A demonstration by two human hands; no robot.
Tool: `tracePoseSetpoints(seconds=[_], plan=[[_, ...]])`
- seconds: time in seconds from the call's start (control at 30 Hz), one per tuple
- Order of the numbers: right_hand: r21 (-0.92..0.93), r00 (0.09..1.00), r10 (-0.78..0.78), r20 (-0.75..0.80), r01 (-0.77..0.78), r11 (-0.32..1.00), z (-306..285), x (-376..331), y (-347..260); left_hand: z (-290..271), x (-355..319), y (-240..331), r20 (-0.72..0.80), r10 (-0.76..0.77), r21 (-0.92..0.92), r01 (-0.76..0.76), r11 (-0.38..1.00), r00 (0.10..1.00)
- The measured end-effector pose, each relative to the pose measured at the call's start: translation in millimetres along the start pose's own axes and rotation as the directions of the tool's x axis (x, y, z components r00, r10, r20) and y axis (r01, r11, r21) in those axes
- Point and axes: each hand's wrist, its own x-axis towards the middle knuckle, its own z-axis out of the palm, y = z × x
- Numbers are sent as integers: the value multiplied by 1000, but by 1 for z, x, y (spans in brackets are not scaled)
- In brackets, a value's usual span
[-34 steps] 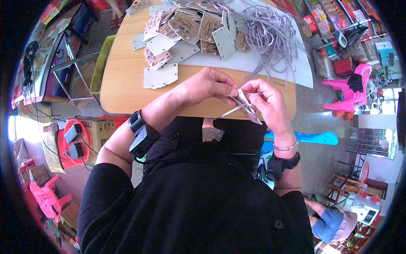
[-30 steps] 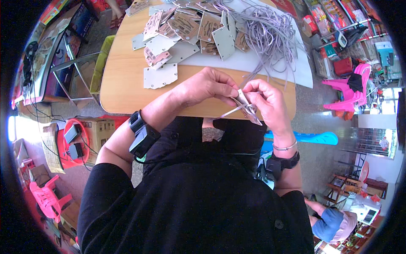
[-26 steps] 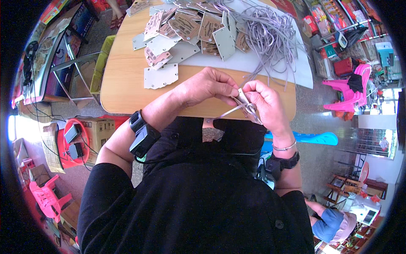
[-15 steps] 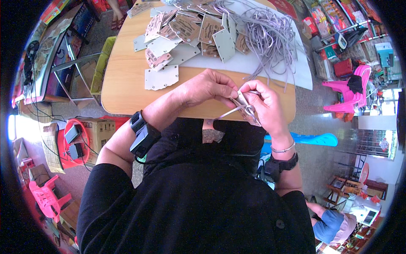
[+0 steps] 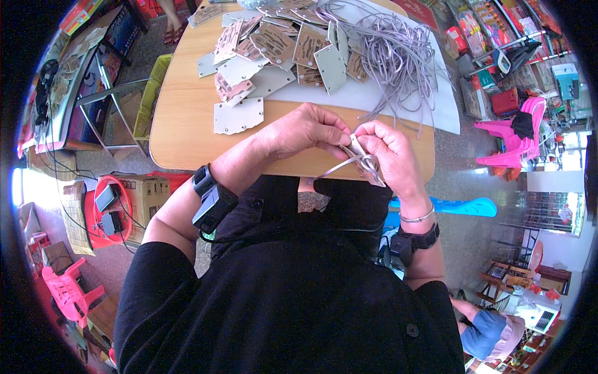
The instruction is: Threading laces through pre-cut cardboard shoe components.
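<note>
Close to the table's near edge, my left hand (image 5: 308, 129) is closed in a pinch at the left side of a small pale board with holes (image 5: 355, 144). My right hand (image 5: 392, 156) grips the same board between thumb and fingers. A flat grey cord (image 5: 335, 168) loops about the board below the fingers, its end sticking out to the left. Where the cord passes through the board is hidden by my fingers. Beyond my hands lies a pile of brown printed boards (image 5: 274, 43) with pale backs and metal eyelets, and a lone pale board (image 5: 238, 117) faces up nearer me.
A tangled heap of grey cords (image 5: 398, 56) spreads over a white sheet (image 5: 450, 112) on the wooden table (image 5: 180, 118). A yellow crate (image 5: 149, 103) stands left of it. Pink plastic chairs (image 5: 526, 128) are at the right, and another person (image 5: 489, 330) is at the lower right.
My right hand's fingers have shifted slightly on the board, and the cord loop has moved a little. The left hand and the pile stay practically as they were.
</note>
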Motion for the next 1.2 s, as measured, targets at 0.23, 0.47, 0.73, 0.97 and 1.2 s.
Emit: tracePoseSetpoints(seconds=[0.23,0.47,0.73,0.97,1.2], plan=[[104,996,83,15,-84,991,4,-2,-1,0,0,0,-20,-1,-42,0,999,1000],[186,999,0,-33,6,983,4,1,3,3,1,0,-49,41,-39,-43,998,998],[348,999,20,-39,-5,938,1,5,8,2,2,-1,-52,32,-38,-34,999,998],[166,977,-152,-148,176,970,11,8,14,3,-2,4,-117,4,39,0,999,993],[44,990,-90,-109,96,994,-2,8,8,6,0,5,-161,41,59,-32,998,986]])
